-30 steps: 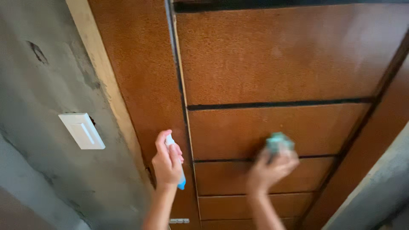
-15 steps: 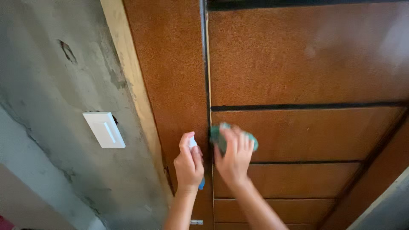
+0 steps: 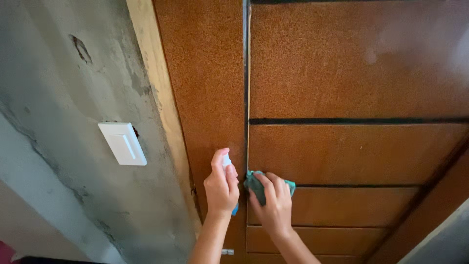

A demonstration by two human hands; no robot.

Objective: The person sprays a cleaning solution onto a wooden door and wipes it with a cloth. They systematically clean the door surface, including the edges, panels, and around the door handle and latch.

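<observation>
Broad brown door panels [image 3: 351, 63] open above and to the right of both hands, left hand [image 3: 221, 188] and right hand [image 3: 273, 203] almost touching at the dark vertical groove [image 3: 245, 98], white wall switch [image 3: 122, 143] jutting from the grey wall [image 3: 58, 98] to the left

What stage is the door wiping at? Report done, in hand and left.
Done: nothing can be confirmed; the upper panel shows no clear wipe marks. In hand: the right hand presses a green cloth at the door's left edge, and the left hand grips a small spray bottle. Left: seemingly the lower panels.
</observation>
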